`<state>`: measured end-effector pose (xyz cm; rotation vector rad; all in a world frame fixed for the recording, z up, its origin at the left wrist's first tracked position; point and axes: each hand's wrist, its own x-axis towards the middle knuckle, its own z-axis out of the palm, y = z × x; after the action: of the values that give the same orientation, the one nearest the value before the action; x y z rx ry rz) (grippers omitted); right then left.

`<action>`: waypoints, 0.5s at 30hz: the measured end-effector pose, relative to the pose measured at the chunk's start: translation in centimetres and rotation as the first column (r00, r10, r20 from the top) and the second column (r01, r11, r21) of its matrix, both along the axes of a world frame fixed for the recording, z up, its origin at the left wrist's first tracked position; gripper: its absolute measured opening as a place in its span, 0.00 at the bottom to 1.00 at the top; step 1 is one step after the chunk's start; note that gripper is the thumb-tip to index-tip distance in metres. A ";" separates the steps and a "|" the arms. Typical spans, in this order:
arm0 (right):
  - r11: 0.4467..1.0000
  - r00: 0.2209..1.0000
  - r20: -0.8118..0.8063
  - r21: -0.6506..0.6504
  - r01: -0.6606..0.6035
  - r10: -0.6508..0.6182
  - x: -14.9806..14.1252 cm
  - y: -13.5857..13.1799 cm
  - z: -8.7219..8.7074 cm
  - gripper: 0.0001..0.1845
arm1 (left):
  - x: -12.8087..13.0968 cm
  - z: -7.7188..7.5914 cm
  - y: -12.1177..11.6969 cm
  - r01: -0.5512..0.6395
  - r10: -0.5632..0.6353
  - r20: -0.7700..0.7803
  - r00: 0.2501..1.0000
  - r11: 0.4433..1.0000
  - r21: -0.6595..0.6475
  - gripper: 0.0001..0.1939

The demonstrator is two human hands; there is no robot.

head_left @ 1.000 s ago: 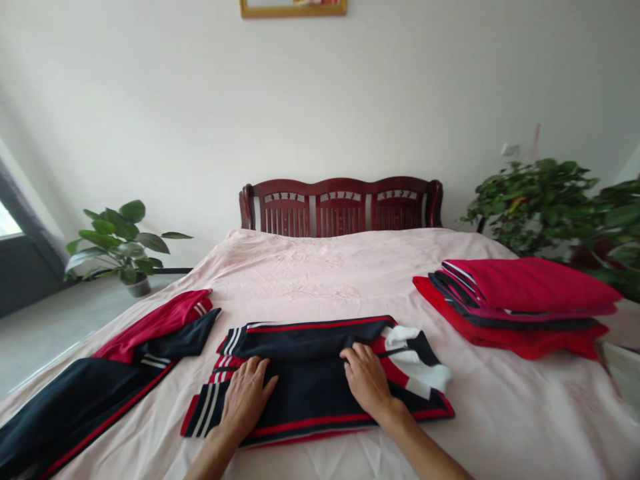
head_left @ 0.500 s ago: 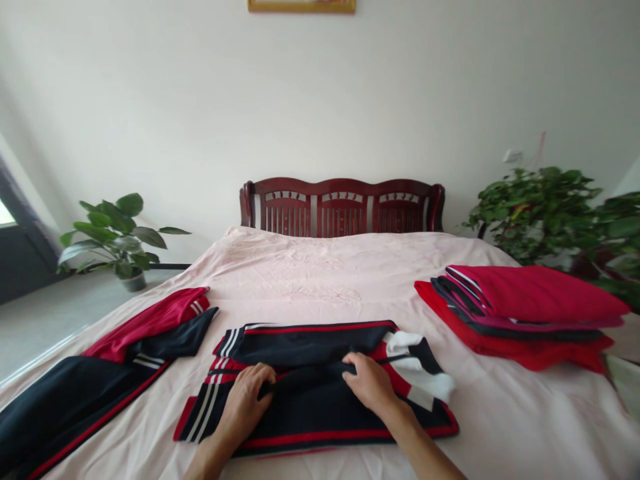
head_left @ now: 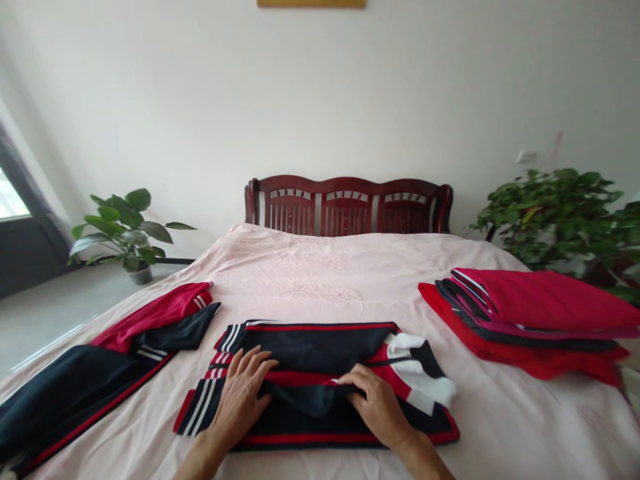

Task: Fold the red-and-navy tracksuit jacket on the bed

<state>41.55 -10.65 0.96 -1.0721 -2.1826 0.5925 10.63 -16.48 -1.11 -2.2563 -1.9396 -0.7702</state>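
Note:
A navy jacket (head_left: pixel 320 343) with red trim, white stripes at its cuffs and hem, and a white and red collar area lies folded on the bed before me. My left hand (head_left: pixel 245 387) rests on its striped end, fingers stretched out over the cloth and thumb apart. With thumb and fingertips, my right hand (head_left: pixel 373 403) pinches the raised edge of the near navy flap. That flap is lifted in the middle, and a red strip shows behind it. The cloth under both palms is hidden.
Left on the pink bedsheet (head_left: pixel 320 273) lie more navy and red clothes (head_left: pixel 85 380). A stack of folded red and dark clothes (head_left: pixel 555 303) sits at the right. Beyond are a wooden headboard (head_left: pixel 347 207), a potted plant (head_left: pixel 125 230) and leafy plants (head_left: pixel 555 213).
My left hand has opened out flatter over the jacket. My right hand has drawn the flap edge toward me, uncovering the red strip. The view has shifted slightly left.

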 end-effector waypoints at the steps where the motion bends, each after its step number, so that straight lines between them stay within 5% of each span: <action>1: 0.998 0.998 -0.010 0.014 0.062 -0.062 -0.3 0.7 -0.1 0.13 | -0.3 0.3 0.3 -0.024 0.023 -0.017 1.000 0.999 -0.037 0.20; 6: 0.930 0.908 0.207 0.032 0.366 -0.364 -1.0 3.8 -1.9 0.10 | -2.8 1.5 1.7 -0.136 0.125 -0.065 0.990 0.970 -0.200 0.07; 10: 0.906 0.850 0.312 0.157 0.394 -0.424 -0.7 4.1 -2.9 0.11 | -4.9 1.4 1.8 -0.070 0.075 0.014 0.997 0.974 -0.216 0.07; 15: 0.855 0.855 0.262 0.404 0.324 -0.447 -2.4 3.3 -1.1 0.21 | -4.8 1.3 1.6 -0.137 0.139 0.059 0.989 0.990 -0.034 0.12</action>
<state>39.12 -7.35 -0.13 -1.4511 -2.1463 -0.1835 5.79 -14.90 0.18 -2.1104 -2.1215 -0.8068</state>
